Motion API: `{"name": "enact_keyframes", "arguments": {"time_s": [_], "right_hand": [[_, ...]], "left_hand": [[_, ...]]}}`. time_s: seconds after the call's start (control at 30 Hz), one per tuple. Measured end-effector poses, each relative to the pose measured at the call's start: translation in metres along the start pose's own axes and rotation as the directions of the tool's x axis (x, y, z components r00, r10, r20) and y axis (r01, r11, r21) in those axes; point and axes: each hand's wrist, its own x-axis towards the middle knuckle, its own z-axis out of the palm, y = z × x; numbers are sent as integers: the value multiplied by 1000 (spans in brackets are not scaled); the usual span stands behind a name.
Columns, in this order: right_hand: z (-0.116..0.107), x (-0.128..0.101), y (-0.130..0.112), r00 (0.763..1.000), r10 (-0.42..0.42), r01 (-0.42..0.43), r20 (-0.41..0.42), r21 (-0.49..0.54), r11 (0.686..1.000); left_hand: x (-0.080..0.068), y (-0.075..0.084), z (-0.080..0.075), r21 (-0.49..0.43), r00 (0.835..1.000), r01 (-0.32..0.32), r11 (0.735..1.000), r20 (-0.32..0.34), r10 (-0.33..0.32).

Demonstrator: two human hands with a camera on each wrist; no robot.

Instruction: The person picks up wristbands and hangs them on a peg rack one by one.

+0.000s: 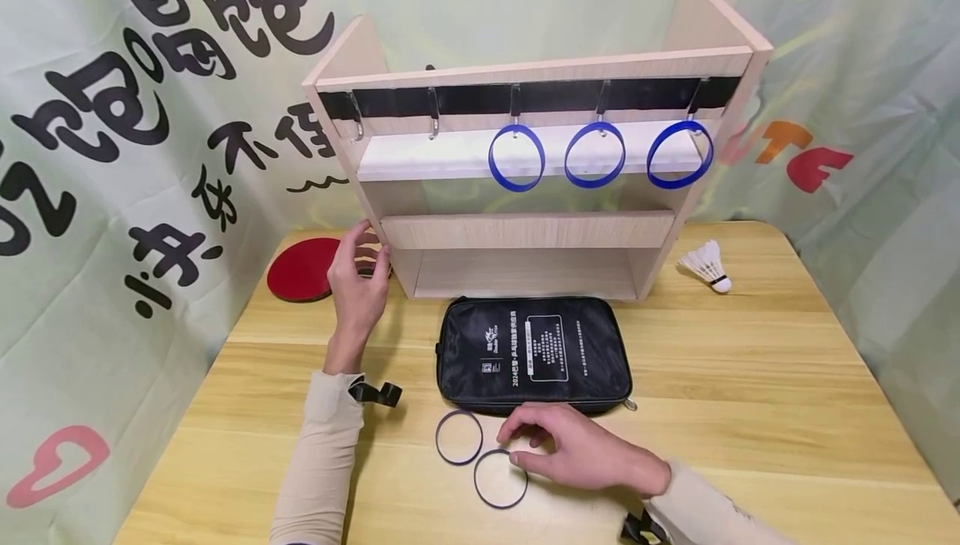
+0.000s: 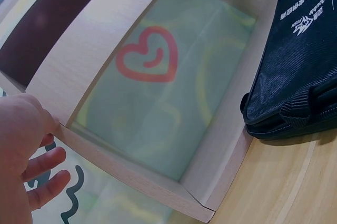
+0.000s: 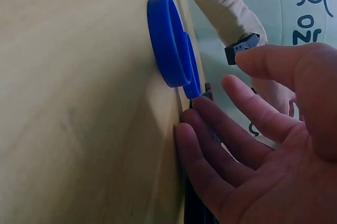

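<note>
Two blue silicone rings lie flat on the table in the head view, a nearer ring (image 1: 476, 482) and a farther ring (image 1: 437, 437). My right hand (image 1: 573, 449) hovers just beside and over the nearer one, fingers loosely bent; in the right wrist view a gap separates them from the ring (image 3: 164, 42). Beside the left side of the wooden rack (image 1: 528, 231) is my left hand (image 1: 360, 278), its thumb at the side panel and fingers relaxed. Three more blue rings, such as the middle ring (image 1: 595, 184), hang from hooks on the rack's black strip (image 1: 480, 100); two left hooks hold nothing.
A black zip case (image 1: 465, 362) lies between the rack and the loose rings. Behind my left hand is a red table tennis bat (image 1: 300, 270). A shuttlecock (image 1: 705, 266) lies right of the rack. Printed curtains (image 1: 187, 278) enclose the table (image 1: 750, 412).
</note>
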Motion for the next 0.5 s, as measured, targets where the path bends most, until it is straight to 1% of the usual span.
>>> {"name": "enact_keyframes", "arguments": {"time_s": [0.1,0.23,0.37,0.5], "right_hand": [[1,-1,-1,1000,-10,9,-7,-86,996],[2,-1,-5,1000,2,-2,-3,-206,979],[4,-1,-5,1000,-20,21,7,-249,968],[7,-1,-5,999,-35,34,2,-285,958]], "left_hand": [[0,0,0,-3,1000,5,1000,0,-5],[0,1,-1,-5,1000,9,1000,1,-9],[0,1,-1,-2,1000,5,1000,10,-5],[0,1,-2,-6,1000,4,1000,11,-4]]}}
